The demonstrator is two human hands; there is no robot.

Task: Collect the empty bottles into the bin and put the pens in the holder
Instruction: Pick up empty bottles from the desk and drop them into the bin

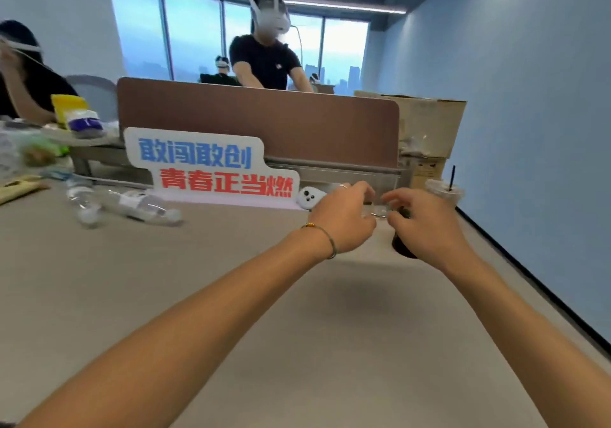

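Note:
Two empty clear plastic bottles lie on their sides at the desk's far left, one long bottle [142, 206] and a crumpled bottle [82, 204] beside it. Both my arms reach to the far right of the desk. My left hand [344, 219] curls its fingers over a small clear container [378, 211] at the foot of the divider. My right hand [426, 226] is next to it with curled fingers, covering most of a dark round container [401, 246]; whether it grips anything is hidden. I see no pens and no bin.
A white sign with blue and red lettering [211, 166] stands against the brown divider [258, 120]. A white controller [309, 198] lies beside my left hand. A plastic cup with a straw [444, 193] and cardboard boxes [426, 123] sit at far right. People work behind and at left.

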